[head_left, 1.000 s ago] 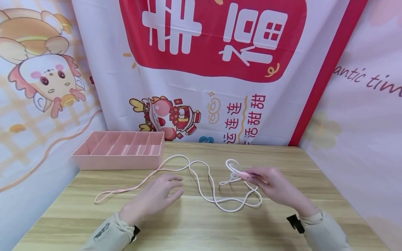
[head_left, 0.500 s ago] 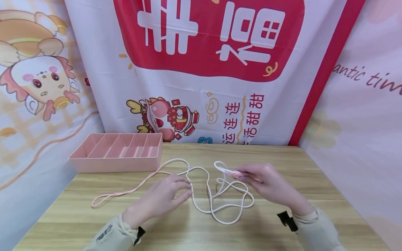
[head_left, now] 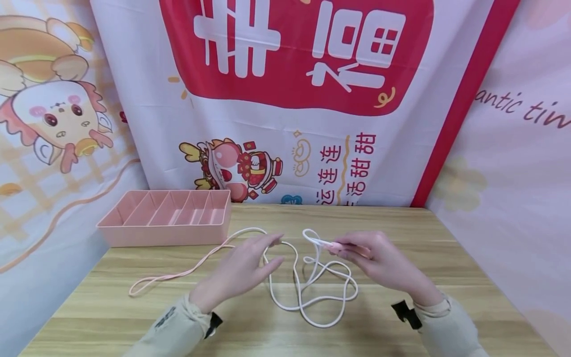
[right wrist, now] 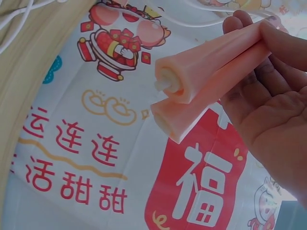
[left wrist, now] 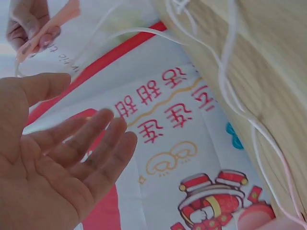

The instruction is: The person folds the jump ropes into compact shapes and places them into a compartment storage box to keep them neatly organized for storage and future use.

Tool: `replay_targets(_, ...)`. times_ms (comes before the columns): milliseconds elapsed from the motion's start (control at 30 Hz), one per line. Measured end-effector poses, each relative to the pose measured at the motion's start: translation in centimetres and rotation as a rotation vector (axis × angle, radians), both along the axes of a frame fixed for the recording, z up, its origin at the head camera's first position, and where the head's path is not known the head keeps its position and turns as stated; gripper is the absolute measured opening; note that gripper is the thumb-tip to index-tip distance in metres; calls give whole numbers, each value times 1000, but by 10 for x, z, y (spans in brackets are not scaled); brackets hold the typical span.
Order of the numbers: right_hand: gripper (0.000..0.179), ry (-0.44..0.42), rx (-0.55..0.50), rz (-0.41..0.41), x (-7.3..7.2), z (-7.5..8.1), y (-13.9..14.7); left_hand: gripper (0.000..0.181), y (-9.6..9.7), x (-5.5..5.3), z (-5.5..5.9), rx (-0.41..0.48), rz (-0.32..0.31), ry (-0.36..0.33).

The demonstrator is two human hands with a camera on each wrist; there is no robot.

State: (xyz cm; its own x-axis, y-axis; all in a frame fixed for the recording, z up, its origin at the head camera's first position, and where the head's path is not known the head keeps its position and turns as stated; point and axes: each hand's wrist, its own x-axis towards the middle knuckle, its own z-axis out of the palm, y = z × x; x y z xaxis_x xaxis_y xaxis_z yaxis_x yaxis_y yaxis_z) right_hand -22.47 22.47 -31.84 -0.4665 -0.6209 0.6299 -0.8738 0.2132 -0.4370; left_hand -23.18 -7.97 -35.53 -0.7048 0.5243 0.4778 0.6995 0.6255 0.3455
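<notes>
My right hand (head_left: 385, 260) pinches two pink skipping-rope handles (right wrist: 211, 62) side by side, raised over the right half of the table. From the handles, the white rope (head_left: 252, 229) drops into loose loops on the tabletop and runs left, ending in a pinkish loop (head_left: 140, 285) near the left edge. My left hand (head_left: 241, 267) hovers by the middle of the rope with its fingers extended and nothing in it. In the left wrist view the left palm (left wrist: 48, 187) faces the camera, and my right hand with the handles appears at top left.
A pink box (head_left: 169, 235) with several compartments stands at the back left of the wooden table (head_left: 401, 317). Printed cloths hang behind the table (head_left: 267, 148) and along both sides.
My left hand has moved right and slightly farther away, over the rope. My right hand has shifted a little left with the handles, and the rope's loops have slid nearer to me.
</notes>
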Motion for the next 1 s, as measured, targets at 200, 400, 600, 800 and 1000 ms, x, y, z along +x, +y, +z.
replay_targets(200,28,-2,15,-9,-11,-9,3,58,33,-8,15,140,-103,50)
replay_targets(400,29,30,37,-6,-7,-9,-1,38,46,-6,19,120,-182,164)
replay_targets(600,31,28,32,16,-5,-11,-2,10,43,-6,16,112,-175,191)
replay_targets(800,35,17,-53,42,-9,-11,2,9,39,-10,15,87,-167,183)
replay_targets(1000,40,56,-129,-14,-8,-4,10,11,36,-15,15,84,-146,171)
